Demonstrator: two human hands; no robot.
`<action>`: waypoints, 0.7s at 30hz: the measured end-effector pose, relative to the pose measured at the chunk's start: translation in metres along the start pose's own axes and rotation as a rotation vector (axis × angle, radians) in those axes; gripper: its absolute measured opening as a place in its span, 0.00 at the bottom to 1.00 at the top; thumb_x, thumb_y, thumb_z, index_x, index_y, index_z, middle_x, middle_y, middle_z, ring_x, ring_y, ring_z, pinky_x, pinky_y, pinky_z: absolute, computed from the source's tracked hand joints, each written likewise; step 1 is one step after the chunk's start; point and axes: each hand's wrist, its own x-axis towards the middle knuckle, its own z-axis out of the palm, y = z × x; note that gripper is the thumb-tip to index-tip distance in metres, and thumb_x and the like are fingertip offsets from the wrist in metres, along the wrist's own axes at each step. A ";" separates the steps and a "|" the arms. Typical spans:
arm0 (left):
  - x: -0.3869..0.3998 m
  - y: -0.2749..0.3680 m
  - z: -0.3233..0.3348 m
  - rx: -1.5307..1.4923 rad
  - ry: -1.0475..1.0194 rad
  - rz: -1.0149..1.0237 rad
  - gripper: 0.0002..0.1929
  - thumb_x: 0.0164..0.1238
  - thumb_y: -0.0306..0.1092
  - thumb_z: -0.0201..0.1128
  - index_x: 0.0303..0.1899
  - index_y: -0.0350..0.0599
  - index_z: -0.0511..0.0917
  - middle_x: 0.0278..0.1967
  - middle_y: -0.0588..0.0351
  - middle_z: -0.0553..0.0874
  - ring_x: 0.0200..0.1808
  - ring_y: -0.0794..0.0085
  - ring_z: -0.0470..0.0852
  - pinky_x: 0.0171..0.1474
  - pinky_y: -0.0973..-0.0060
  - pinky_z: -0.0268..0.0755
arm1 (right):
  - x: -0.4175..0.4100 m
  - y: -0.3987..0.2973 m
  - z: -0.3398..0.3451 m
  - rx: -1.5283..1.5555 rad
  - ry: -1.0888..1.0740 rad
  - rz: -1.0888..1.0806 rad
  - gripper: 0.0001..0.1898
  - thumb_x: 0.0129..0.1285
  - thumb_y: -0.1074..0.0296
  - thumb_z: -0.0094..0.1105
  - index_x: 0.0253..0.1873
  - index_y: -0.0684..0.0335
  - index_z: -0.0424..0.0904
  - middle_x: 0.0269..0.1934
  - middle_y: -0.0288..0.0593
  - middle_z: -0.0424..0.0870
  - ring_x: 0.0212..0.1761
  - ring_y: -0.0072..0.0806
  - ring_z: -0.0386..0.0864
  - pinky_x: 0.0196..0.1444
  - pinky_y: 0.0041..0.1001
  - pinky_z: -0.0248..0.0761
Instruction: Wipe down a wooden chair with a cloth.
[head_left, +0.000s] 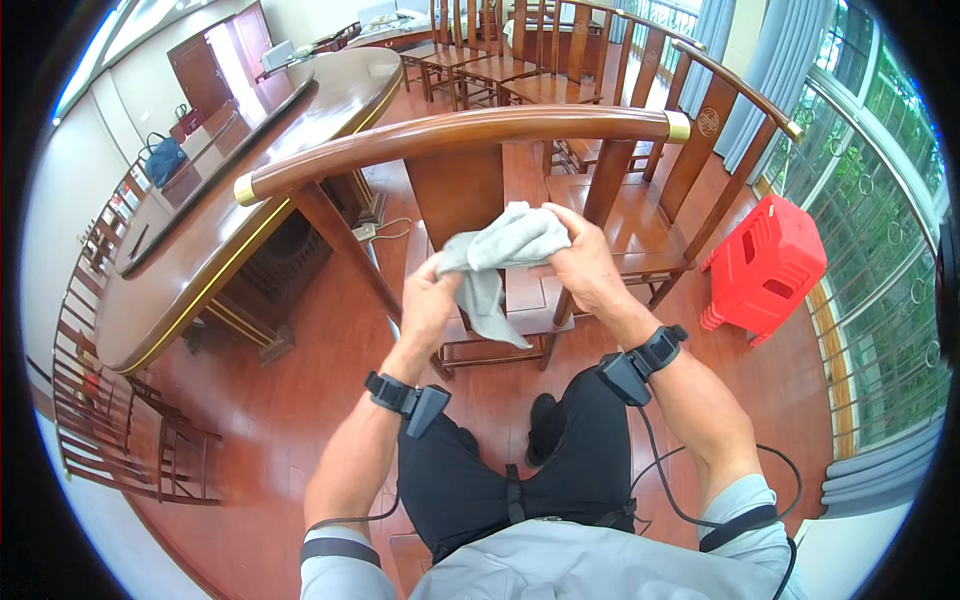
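A light grey cloth (517, 240) hangs bunched between my two hands, its loose end drooping towards the chair seat. My left hand (429, 304) pinches the cloth's left edge. At its right end, my right hand (585, 259) grips the folded part, with thumb and fingers around it. Behind the cloth stands a wooden chair with a curved top rail (457, 135) capped in brass-coloured metal at both ends. The chair's broad back splat (457, 187) is partly hidden by the cloth. Both hands are below the top rail, on my side of the chair.
A long oval wooden table (225, 247) stands at the left, with a blue bag (163, 160) beyond it. More wooden chairs (630, 217) line up ahead and to the right. Red plastic stools (769, 262), stacked, stand by the window. Black cables (675, 502) hang from my arm straps.
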 end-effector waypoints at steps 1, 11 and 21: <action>0.003 0.008 -0.004 -0.029 0.032 -0.001 0.13 0.71 0.24 0.56 0.52 0.37 0.83 0.45 0.60 0.87 0.46 0.78 0.82 0.51 0.77 0.74 | 0.001 0.005 0.000 -0.023 -0.038 -0.003 0.26 0.67 0.79 0.60 0.69 0.70 0.68 0.54 0.46 0.82 0.49 0.29 0.84 0.38 0.29 0.84; 0.017 0.115 -0.005 -0.157 0.218 0.401 0.13 0.73 0.29 0.63 0.55 0.35 0.79 0.47 0.57 0.85 0.47 0.76 0.82 0.52 0.76 0.75 | -0.006 -0.046 0.039 0.224 0.063 -0.371 0.32 0.69 0.71 0.62 0.72 0.76 0.59 0.54 0.53 0.80 0.51 0.34 0.83 0.47 0.29 0.82; 0.011 0.086 0.039 0.198 0.177 0.267 0.09 0.60 0.22 0.64 0.42 0.36 0.79 0.38 0.59 0.84 0.39 0.79 0.80 0.43 0.79 0.73 | -0.002 -0.008 0.061 -0.883 0.311 -0.930 0.36 0.50 0.67 0.73 0.65 0.67 0.69 0.59 0.62 0.68 0.56 0.56 0.71 0.56 0.47 0.68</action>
